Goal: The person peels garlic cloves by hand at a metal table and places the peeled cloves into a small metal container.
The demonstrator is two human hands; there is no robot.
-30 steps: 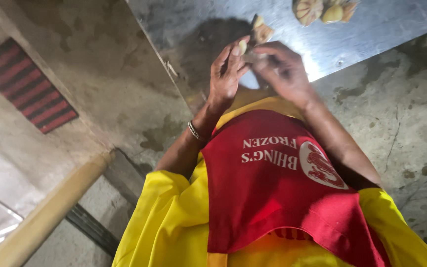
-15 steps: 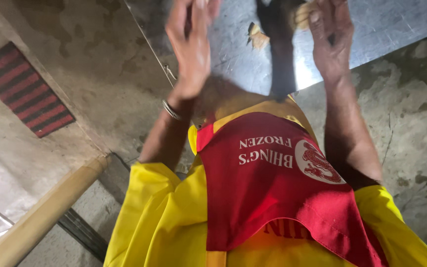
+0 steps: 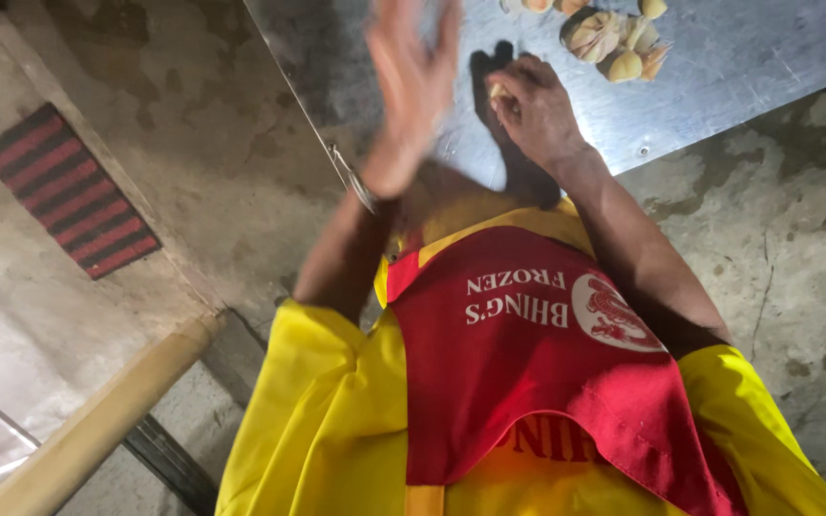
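Nearest the camera hangs the red apron (image 3: 537, 354) over a yellow shirt (image 3: 327, 420), and everything else sits beyond it. Just past the apron's top edge the left hand (image 3: 411, 91) is raised above the steel table (image 3: 738, 67), blurred, palm flat and fingers spread, gripping nothing. Beside it the right hand (image 3: 535, 107) rests on the table, fingers curled around a small pale piece (image 3: 499, 91), apparently a garlic clove. Farther from the apron, near the table's far edge, a cluster of garlic (image 3: 614, 43) lies loose, some of it seemingly unpeeled, so the peeling looks only partly done, with that cluster left to work through
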